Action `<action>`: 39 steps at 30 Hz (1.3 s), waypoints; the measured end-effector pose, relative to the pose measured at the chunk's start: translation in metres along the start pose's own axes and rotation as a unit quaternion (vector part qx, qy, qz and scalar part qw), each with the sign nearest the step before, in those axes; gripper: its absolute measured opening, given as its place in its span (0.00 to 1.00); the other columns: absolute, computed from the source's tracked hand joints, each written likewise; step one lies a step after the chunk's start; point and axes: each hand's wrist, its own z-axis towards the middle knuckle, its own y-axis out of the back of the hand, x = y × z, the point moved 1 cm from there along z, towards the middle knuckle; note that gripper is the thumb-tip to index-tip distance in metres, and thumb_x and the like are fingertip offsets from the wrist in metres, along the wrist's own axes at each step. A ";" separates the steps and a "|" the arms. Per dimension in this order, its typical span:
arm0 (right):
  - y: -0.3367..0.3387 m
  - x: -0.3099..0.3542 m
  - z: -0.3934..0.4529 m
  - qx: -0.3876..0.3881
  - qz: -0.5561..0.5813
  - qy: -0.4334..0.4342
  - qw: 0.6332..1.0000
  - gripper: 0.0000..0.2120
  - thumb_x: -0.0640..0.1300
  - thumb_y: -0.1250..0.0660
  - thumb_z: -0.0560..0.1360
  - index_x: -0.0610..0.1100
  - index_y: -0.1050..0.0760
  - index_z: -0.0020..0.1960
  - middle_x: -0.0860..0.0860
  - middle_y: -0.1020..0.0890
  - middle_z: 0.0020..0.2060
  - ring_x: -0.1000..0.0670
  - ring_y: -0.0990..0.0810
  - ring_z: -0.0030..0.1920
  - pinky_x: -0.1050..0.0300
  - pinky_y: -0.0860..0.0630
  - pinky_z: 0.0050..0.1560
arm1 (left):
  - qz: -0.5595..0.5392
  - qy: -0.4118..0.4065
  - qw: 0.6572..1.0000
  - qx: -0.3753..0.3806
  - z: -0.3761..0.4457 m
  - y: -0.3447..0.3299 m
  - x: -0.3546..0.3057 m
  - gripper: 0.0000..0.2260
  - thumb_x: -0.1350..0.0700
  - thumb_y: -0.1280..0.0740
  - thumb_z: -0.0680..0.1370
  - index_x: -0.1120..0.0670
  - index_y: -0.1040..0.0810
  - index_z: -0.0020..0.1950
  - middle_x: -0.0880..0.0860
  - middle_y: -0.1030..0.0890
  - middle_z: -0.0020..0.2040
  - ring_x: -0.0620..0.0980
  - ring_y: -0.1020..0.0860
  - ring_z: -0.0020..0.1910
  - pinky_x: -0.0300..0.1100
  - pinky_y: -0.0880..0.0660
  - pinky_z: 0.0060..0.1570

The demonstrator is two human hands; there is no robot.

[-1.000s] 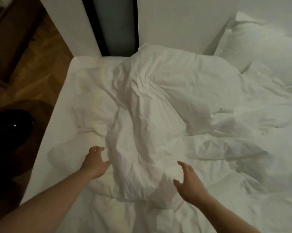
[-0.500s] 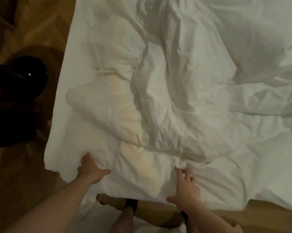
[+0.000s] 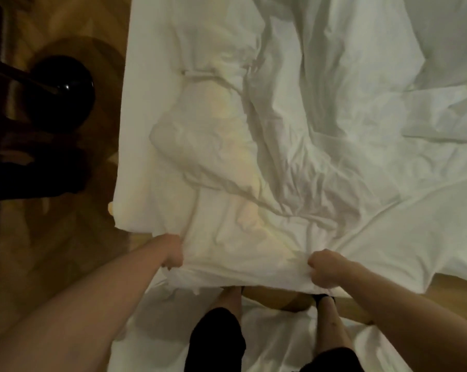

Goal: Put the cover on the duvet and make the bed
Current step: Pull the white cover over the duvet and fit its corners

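The duvet cover [image 3: 254,264] edge, probably its opening, is gripped by both clenched hands' fingers [image 3: 173,260] and should be pulled evenly toward them.

arms: bare, no sleeves | shorts [image 3: 216,342]: black | socks [image 3: 325,298]: dark, possibly ankle-cut | hands: 2, bare

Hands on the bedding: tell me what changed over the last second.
Both hands came down from hovering open over the rumpled duvet to its near edge. Left hand and right hand now grip that edge, fingers curled into the fabric. The duvet stays bunched and wrinkled on the bed.
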 end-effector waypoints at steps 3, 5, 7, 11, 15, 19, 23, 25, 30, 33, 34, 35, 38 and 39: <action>0.036 0.012 -0.010 -0.082 0.072 0.022 0.994 0.24 0.50 0.33 0.77 0.53 0.28 0.72 0.52 0.26 0.71 0.48 0.27 0.70 0.53 0.28 0.69 | 0.000 0.002 0.999 -0.045 -0.003 0.047 -0.001 0.14 0.44 0.25 0.70 0.52 0.19 0.48 0.52 0.16 0.48 0.52 0.17 0.46 0.44 0.19 0.45; 0.075 0.020 -0.018 -0.253 0.134 0.057 0.957 0.24 0.50 0.30 0.76 0.54 0.28 0.71 0.53 0.27 0.70 0.48 0.24 0.67 0.50 0.24 0.65 | -0.119 0.008 0.980 -0.160 -0.001 0.098 0.003 0.18 0.41 0.28 0.71 0.50 0.19 0.54 0.52 0.17 0.54 0.53 0.18 0.49 0.44 0.20 0.49; 0.118 0.025 -0.024 -0.415 0.210 0.086 0.881 0.28 0.50 0.27 0.75 0.52 0.30 0.72 0.53 0.31 0.69 0.47 0.22 0.63 0.48 0.21 0.59 | -0.234 0.005 0.917 -0.323 -0.002 0.151 0.010 0.15 0.41 0.30 0.72 0.48 0.21 0.54 0.51 0.19 0.55 0.53 0.20 0.49 0.45 0.22 0.50; 0.182 0.021 -0.005 -0.524 0.313 0.037 0.791 0.42 0.57 0.24 0.70 0.50 0.40 0.77 0.50 0.37 0.72 0.44 0.21 0.62 0.44 0.21 0.59 | -0.362 0.026 0.792 -0.491 0.009 0.231 0.014 0.29 0.39 0.27 0.72 0.52 0.29 0.67 0.54 0.30 0.67 0.60 0.21 0.55 0.51 0.24 0.54; 0.205 0.022 0.036 -0.425 0.299 -0.049 0.853 0.48 0.64 0.27 0.71 0.50 0.47 0.81 0.45 0.32 0.73 0.40 0.28 0.70 0.43 0.26 0.65 | -0.442 0.062 0.809 -0.383 0.043 0.256 0.009 0.50 0.33 0.25 0.66 0.55 0.42 0.78 0.55 0.25 0.65 0.58 0.18 0.54 0.50 0.21 0.55; 0.221 0.029 0.058 -0.427 0.236 -0.003 0.873 0.12 0.46 0.37 0.79 0.45 0.25 0.61 0.40 0.18 0.56 0.35 0.20 0.58 0.47 0.26 0.52 | -0.372 0.025 0.852 -0.369 0.063 0.249 -0.002 0.30 0.41 0.28 0.75 0.56 0.28 0.70 0.57 0.19 0.58 0.58 0.18 0.48 0.42 0.27 0.41; 0.266 0.041 0.024 -0.541 0.302 0.057 0.783 0.08 0.40 0.40 0.76 0.43 0.23 0.46 0.44 0.18 0.45 0.36 0.20 0.49 0.47 0.24 0.48 | -0.423 -0.009 0.714 -0.557 0.033 0.284 0.009 0.10 0.50 0.31 0.78 0.53 0.22 0.56 0.58 0.18 0.56 0.62 0.20 0.56 0.47 0.29 0.47; 0.300 0.041 0.001 -0.582 0.348 0.097 0.728 0.07 0.43 0.41 0.76 0.45 0.26 0.43 0.51 0.23 0.41 0.39 0.20 0.43 0.41 0.20 0.44 | -0.476 0.017 0.623 -0.621 0.002 0.310 0.032 0.12 0.52 0.31 0.77 0.55 0.23 0.59 0.58 0.19 0.59 0.62 0.21 0.58 0.49 0.27 0.51; 0.376 0.043 -0.034 -0.656 0.413 0.152 0.613 0.07 0.45 0.40 0.78 0.47 0.26 0.43 0.58 0.29 0.43 0.45 0.20 0.41 0.41 0.17 0.44 | -0.532 -0.019 0.521 -0.667 -0.031 0.377 0.083 0.24 0.42 0.33 0.71 0.51 0.23 0.64 0.52 0.20 0.63 0.55 0.22 0.62 0.47 0.25 0.60; 0.387 0.052 -0.024 -0.609 0.353 0.092 0.704 0.12 0.41 0.38 0.78 0.44 0.25 0.60 0.46 0.24 0.57 0.39 0.21 0.55 0.46 0.24 0.58 | -0.499 0.065 0.676 -0.538 -0.026 0.400 0.096 0.46 0.38 0.25 0.67 0.52 0.39 0.79 0.54 0.33 0.77 0.58 0.30 0.73 0.54 0.28 0.68; 0.383 0.055 -0.015 -0.555 0.326 0.077 0.762 0.21 0.41 0.36 0.78 0.41 0.30 0.71 0.41 0.26 0.65 0.37 0.24 0.63 0.49 0.28 0.64 | -0.457 0.096 0.729 -0.501 -0.025 0.396 0.091 0.52 0.38 0.24 0.67 0.53 0.48 0.82 0.55 0.41 0.80 0.60 0.36 0.76 0.56 0.31 0.71; 0.374 0.059 -0.004 -0.497 0.320 0.076 0.803 0.32 0.41 0.34 0.77 0.40 0.40 0.79 0.39 0.30 0.72 0.37 0.29 0.70 0.50 0.32 0.69 | -0.404 0.109 0.767 -0.487 -0.023 0.386 0.082 0.54 0.39 0.24 0.70 0.54 0.54 0.83 0.56 0.48 0.82 0.61 0.39 0.78 0.57 0.33 0.72; 0.331 0.068 0.016 -0.401 0.301 0.081 0.862 0.46 0.45 0.30 0.77 0.42 0.57 0.83 0.42 0.46 0.82 0.39 0.44 0.80 0.47 0.41 0.78 | -0.272 0.025 0.846 -0.459 -0.005 0.324 0.036 0.44 0.42 0.29 0.77 0.53 0.52 0.83 0.53 0.56 0.83 0.60 0.38 0.78 0.54 0.34 0.72; 0.313 0.068 0.020 -0.381 0.280 0.084 0.877 0.46 0.45 0.30 0.77 0.42 0.57 0.83 0.43 0.50 0.82 0.40 0.48 0.81 0.48 0.43 0.78 | -0.233 -0.021 0.873 -0.428 0.004 0.296 0.020 0.42 0.42 0.30 0.77 0.52 0.49 0.83 0.53 0.55 0.83 0.59 0.38 0.78 0.53 0.35 0.73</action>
